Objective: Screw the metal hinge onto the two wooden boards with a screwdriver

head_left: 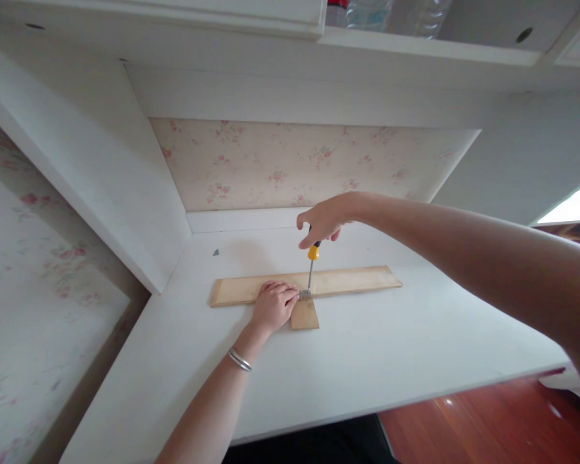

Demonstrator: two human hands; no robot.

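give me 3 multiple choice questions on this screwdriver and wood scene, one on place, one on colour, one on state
1. Where does the small wooden piece lie relative to the long wooden board?
A. on the board's near edge, towards the person
B. on top of the shelf
C. at the board's far right end

2. What colour is the screwdriver collar just below the grip?
A. red
B. yellow
C. green

3. How is the screwdriver held?
A. lying flat on the desk
B. roughly upright, tip down at the joint
C. tip pointing up

Answers:
1 A, the small piece juts out from the board's near edge beside the left hand.
2 B, a yellow band shows under the right hand.
3 B, the shaft runs down from the right hand to a small metal bracket on the white desk.
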